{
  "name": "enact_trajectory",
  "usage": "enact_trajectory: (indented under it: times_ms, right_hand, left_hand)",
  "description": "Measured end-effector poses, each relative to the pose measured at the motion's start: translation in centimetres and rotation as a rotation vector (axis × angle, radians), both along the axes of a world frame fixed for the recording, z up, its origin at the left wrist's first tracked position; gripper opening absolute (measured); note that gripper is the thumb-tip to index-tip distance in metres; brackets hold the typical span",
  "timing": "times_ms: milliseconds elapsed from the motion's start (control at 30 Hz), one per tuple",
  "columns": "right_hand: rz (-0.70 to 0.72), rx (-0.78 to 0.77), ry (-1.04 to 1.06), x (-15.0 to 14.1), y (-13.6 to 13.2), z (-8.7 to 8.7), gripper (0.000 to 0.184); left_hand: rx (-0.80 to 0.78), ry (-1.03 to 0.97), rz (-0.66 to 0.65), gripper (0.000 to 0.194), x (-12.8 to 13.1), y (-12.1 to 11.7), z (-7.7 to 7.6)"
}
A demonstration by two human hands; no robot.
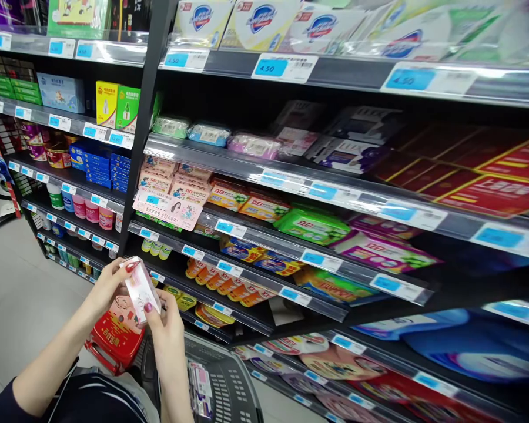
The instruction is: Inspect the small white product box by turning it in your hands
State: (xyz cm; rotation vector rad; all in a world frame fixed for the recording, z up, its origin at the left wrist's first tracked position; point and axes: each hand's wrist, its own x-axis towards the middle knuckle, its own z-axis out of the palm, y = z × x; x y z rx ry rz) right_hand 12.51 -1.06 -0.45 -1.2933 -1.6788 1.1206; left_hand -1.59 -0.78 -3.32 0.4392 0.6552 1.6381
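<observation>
Between both hands I hold a small white and pale pink box [140,289], tilted, in the lower left of the head view. My left hand [110,283] grips its upper left end, the red-nailed thumb lying across the top. On the lower right side my right hand [164,314] is closed round it, thumb pressed on the near face. The print on the box is too small to read. Below the hands stands a red box with a handle [114,335], partly covered by my arms. A grey shopping basket [229,382] with packages inside is beside my right forearm.
Store shelves [286,182] with price tags run along the right and ahead. They carry soap boxes [262,26], wrapped soap bars [312,225], pink boxes [189,191] and blue bags [480,346]. Grey floor tiles [17,288] lie at left.
</observation>
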Motion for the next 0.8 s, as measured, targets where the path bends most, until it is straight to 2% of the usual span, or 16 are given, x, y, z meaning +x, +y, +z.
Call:
enact_trajectory:
  times_ms: [100, 200, 267, 367, 433, 500, 567, 633, 733, 800]
  right_hand:
    - [-0.099, 0.083, -0.252, -0.4, 0.1, 1.6, 0.048]
    - [-0.054, 0.191, -0.347, -0.2, 0.1, 2.9, 0.036]
    - [0.011, 0.361, -0.371, 0.4, -0.2, 3.3, 0.034]
    - [0.131, 0.677, -0.477, 2.1, -0.9, 3.2, 0.053]
    - [0.205, 0.764, -0.561, 3.8, -1.4, 2.6, 0.066]
    - [0.267, 0.687, -0.582, 5.7, -1.6, 1.4, 0.074]
    - [0.350, 0.492, -0.521, 7.7, -1.9, 0.0, 0.079]
    - [0.352, 0.263, -0.457, 9.6, -2.5, -1.4, 0.071]
    - [0.168, -0.029, -0.503, 11.8, -3.9, -3.0, 0.055]
    - [0.126, -0.110, -0.569, 13.4, -4.2, -4.3, 0.053]
  left_hand:
    - [-0.017, -0.089, -0.045, 0.060, 1.0, 0.5, -1.2]
    - [0.002, -0.156, -0.068, 0.060, 1.2, 0.5, -2.1]
    - [0.088, -0.163, -0.121, 0.060, 0.9, 0.3, -2.7]
    - [0.324, -0.075, -0.327, 0.068, -0.1, -0.2, -3.5]
    - [0.418, 0.004, -0.430, 0.069, -0.5, -0.7, -3.8]
    - [0.426, 0.061, -0.458, 0.064, -0.5, -1.2, -4.2]
    - [0.429, 0.144, -0.477, 0.059, 0.1, -1.6, -4.9]
    - [0.402, 0.270, -0.551, 0.060, 1.3, -2.0, -6.1]
    - [0.295, 0.529, -0.682, 0.064, 4.3, -2.1, -9.4]
    - [0.242, 0.699, -0.687, 0.061, 6.7, -1.9, -12.5]
